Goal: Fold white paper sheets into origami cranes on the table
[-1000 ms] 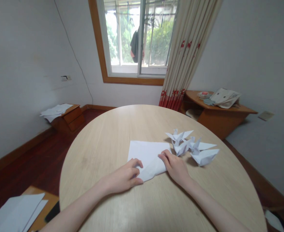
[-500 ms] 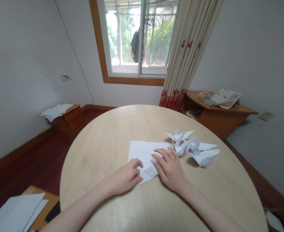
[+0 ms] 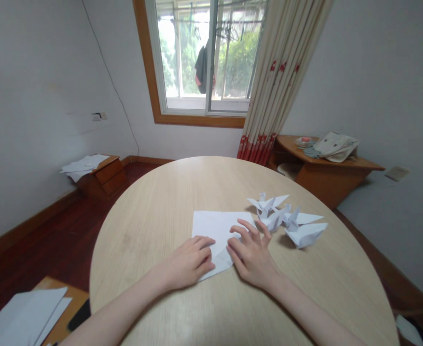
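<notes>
Grip, right hand [image 3: 253, 257]: released, fingers fanned, tips pressed down on the white sheet [image 3: 215, 225], nothing clasped. Grip, left hand [image 3: 192, 262]: fingers half curled on the sheet's near left part, thumb by the near edge. Cannot tell if it pinches the paper or only pins it.

Sheet lies on the desk [image 3: 182, 192], about mid-desk, slightly toward the near edge. Its near part looks folded over, with the flap between and under the two hands. Its far corners lie bare and flat.

Folded paper cranes [image 3: 291, 221], a small cluster, sit just beside the sheet's far right corner, toward the right edge of the desk. The right little finger is near the closest one, and looks apart from it.

Off the desk, loose paper [image 3: 20, 312] lies on a low surface past the near left edge.

Step in hand, my read: flattening a fold in the sheet. To do it well:
- The left hand should hold the sheet dead so it can't slide on the smooth desk.
- The right fingertips should check that the edges line up before any hard press.
- The crease is best run from its middle outward, pressure even and firm.
- The right hand should stay low and short of the cranes, which look light enough to get knocked.
</notes>
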`<move>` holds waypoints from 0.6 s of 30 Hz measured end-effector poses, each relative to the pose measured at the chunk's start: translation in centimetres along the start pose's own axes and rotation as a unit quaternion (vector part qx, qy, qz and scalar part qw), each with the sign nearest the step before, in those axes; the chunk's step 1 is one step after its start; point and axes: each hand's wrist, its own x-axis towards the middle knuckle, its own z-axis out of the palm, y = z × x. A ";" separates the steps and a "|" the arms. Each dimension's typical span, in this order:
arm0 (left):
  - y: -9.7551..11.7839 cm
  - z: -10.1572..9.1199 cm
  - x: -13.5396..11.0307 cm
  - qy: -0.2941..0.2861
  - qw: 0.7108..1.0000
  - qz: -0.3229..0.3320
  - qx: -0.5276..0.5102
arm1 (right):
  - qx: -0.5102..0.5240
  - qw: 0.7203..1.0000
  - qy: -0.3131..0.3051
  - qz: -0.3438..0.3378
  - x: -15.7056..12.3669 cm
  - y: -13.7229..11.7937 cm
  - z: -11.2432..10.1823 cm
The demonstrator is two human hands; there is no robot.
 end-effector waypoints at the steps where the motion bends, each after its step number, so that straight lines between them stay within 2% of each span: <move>1: 0.1 -0.1 0.0 0.000 1.000 0.002 -0.002 | 0.001 1.000 0.001 -0.003 0.0 0.0 0.0; 10: -0.1 -0.6 -0.2 -0.020 0.999 0.013 -0.028 | -0.009 1.000 -0.014 -0.011 0.0 0.0 0.4; 18: 0.0 -1.0 -0.3 -0.040 0.998 0.021 -0.036 | -0.032 0.998 -0.051 -0.025 0.0 0.2 0.9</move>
